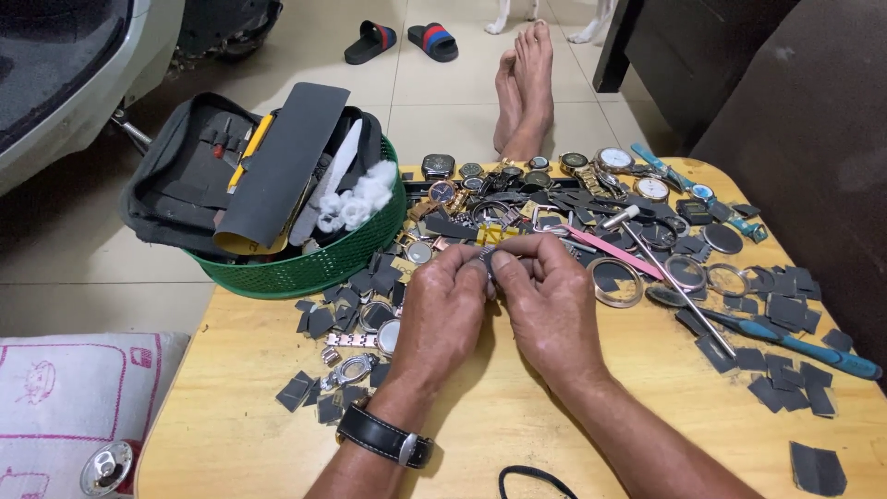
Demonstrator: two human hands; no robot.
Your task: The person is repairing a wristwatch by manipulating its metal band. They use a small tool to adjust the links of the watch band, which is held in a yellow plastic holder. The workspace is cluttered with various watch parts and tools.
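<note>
Both hands: left hand (443,310) and right hand (547,300) pinch a small watch part (489,261) mid-table | Risk: it could slip into the scattered pieces (333,310) by the green basket (305,268).

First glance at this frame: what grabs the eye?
Both hands meet mid-table, the left hand and right hand pinching a small watch part between the fingertips. Behind them, a litter of watches and dark sandpaper scraps covers the yellow wooden table. At far left sits a green basket stuffed with a tool case.
</note>
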